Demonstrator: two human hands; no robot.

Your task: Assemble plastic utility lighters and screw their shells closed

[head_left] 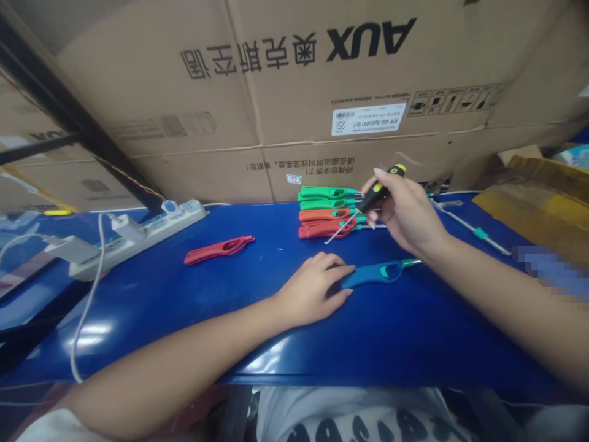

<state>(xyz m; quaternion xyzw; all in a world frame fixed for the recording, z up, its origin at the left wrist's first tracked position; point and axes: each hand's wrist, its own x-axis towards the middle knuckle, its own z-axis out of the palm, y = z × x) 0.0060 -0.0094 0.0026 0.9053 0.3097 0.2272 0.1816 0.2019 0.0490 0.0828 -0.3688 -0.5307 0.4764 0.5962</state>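
My left hand (310, 291) lies on the blue table, its fingers closed round the rear end of a blue gas lighter (370, 274). The lighter's turquoise trigger and the start of its metal tube point right. Above it, my right hand (409, 212) grips a black and yellow screwdriver (376, 193). Its thin shaft slants down to the left, the tip near my left knuckles and apart from the blue lighter. Something tiny may sit at the tip; I cannot make it out. Behind lie several lighters, green (322, 191) and red (322, 228), side by side.
A red lighter casing (218, 249) lies left on the table (221, 319). A white power strip (138, 239) with plugs and a hanging cable stands further left. A big cardboard box (294, 110) walls off the back. At right are a metal rod (476, 230) and brown packaging (529, 196).
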